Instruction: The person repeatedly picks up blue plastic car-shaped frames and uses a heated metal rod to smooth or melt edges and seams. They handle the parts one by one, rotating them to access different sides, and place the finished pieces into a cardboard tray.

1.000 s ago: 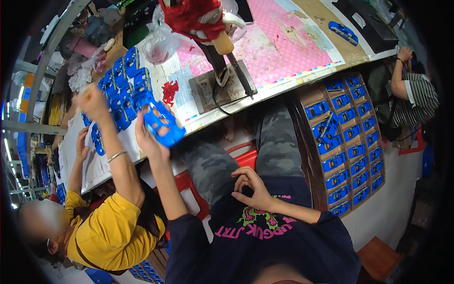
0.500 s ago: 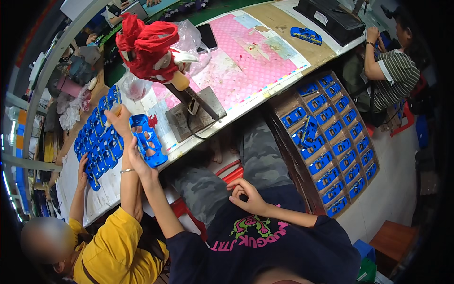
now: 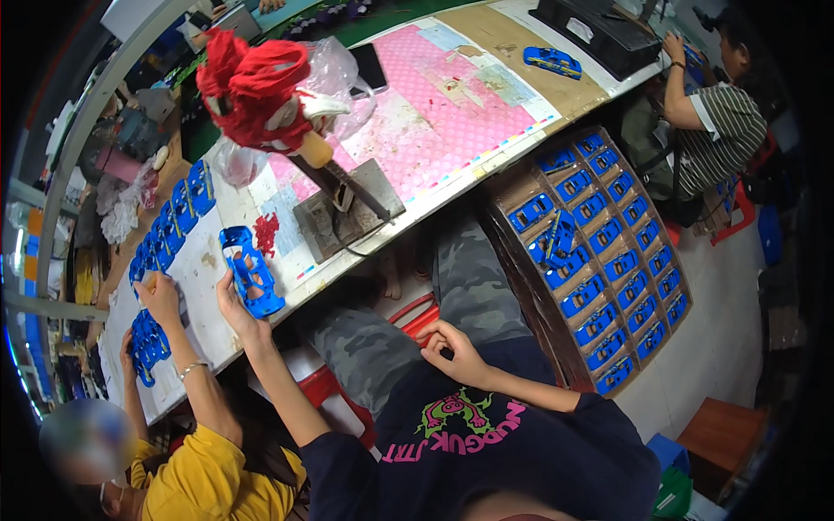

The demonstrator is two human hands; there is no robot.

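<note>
In my left hand (image 3: pixel 241 314) I hold a blue toy car body shell (image 3: pixel 253 276) by its near left side, over the table's front edge. Window openings show through the shell. Beside its far end lies a small heap of red bits (image 3: pixel 266 233). My right hand (image 3: pixel 455 354) is above my lap, fingers curled in toward the thumb; whether anything is pinched there I cannot make out. On the table, right of the shell, stands a metal fixture on a square plate (image 3: pixel 347 211), with a post topped by bundled red cloth (image 3: pixel 254 85).
A co-worker in yellow (image 3: pixel 204 473) at my left handles blue car shells (image 3: pixel 149 340); more (image 3: pixel 178 211) stand in a row beyond. At right, a brown tray (image 3: pixel 608 252) holds rows of blue shells. A phone (image 3: pixel 369 69) and a single blue car (image 3: pixel 552 62) lie on the table.
My left hand and its car shell have shifted slightly left and nearer. The co-worker has drawn a group of blue shells toward themself, leaving one row behind. My right hand stays put.
</note>
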